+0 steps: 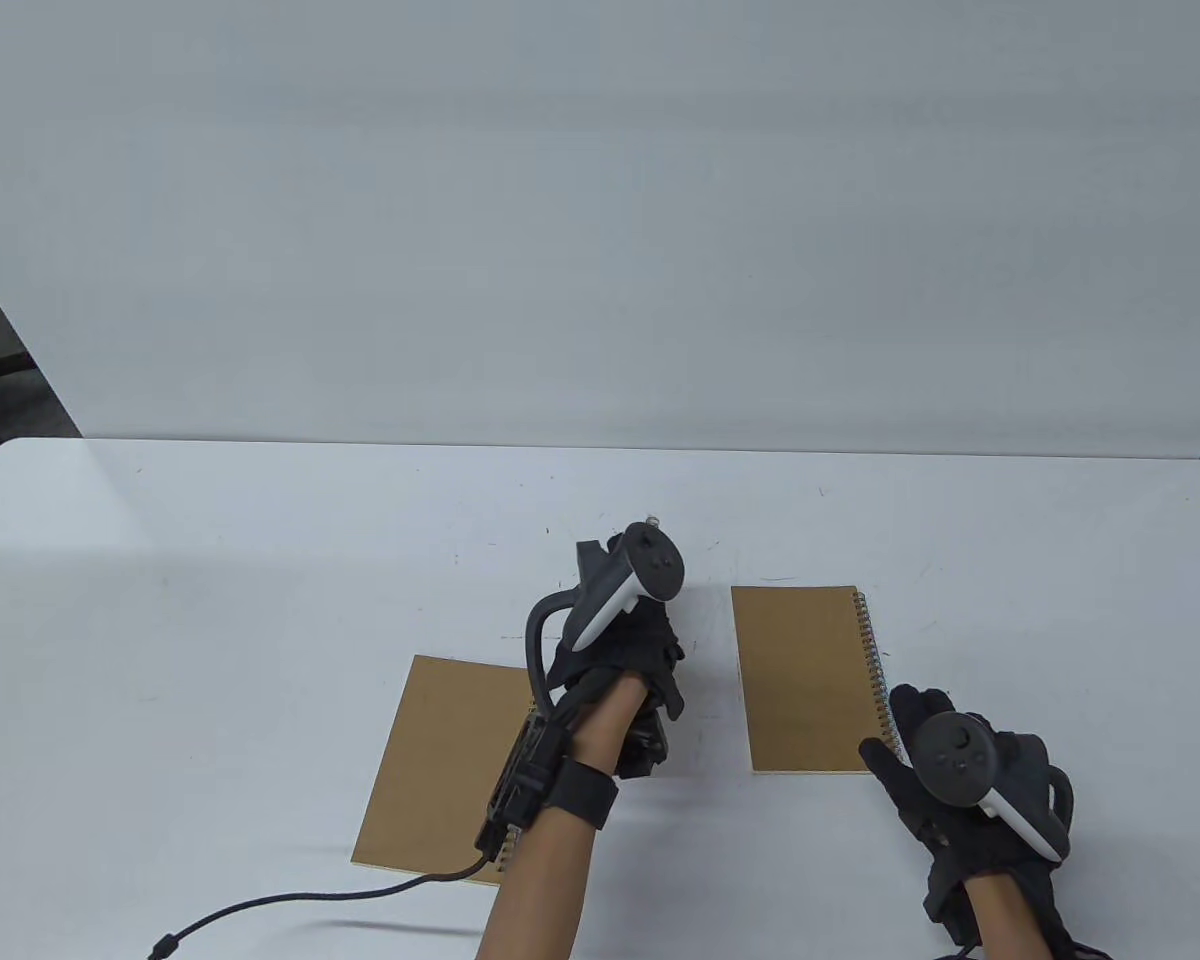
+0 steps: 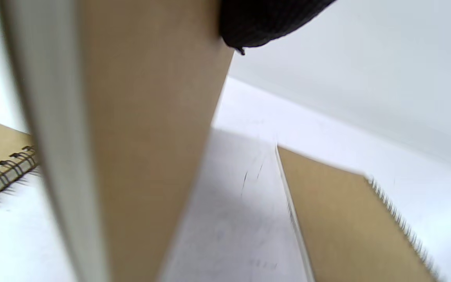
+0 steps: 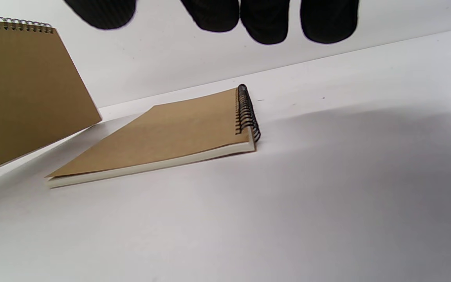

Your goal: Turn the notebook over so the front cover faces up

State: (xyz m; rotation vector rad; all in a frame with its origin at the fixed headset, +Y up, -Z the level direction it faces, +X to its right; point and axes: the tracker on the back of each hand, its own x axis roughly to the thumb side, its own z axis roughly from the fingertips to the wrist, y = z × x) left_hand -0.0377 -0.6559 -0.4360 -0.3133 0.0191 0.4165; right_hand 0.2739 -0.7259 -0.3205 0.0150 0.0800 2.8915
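Brown-covered spiral notebooks are on the white table (image 1: 260, 560). My left hand (image 1: 640, 650) holds one notebook (image 2: 139, 137) up on edge; the left wrist view shows its cover and white page edge close up, with a gloved fingertip (image 2: 260, 23) at its top. The table view hides it under the hand. A second notebook (image 1: 450, 760) lies flat under my left forearm. A third (image 1: 805, 680) lies flat at the right, spiral on its right side. My right hand (image 1: 905, 735) is open and empty at that notebook's near right corner, its fingertips (image 3: 264, 23) free.
A black cable (image 1: 310, 895) runs from my left wrist across the near left of the table. The right wrist view shows a flat black-spiral notebook (image 3: 163, 137) and a tilted silver-spiral one (image 3: 22, 90). A white backdrop (image 1: 600, 220) stands behind the table's far edge.
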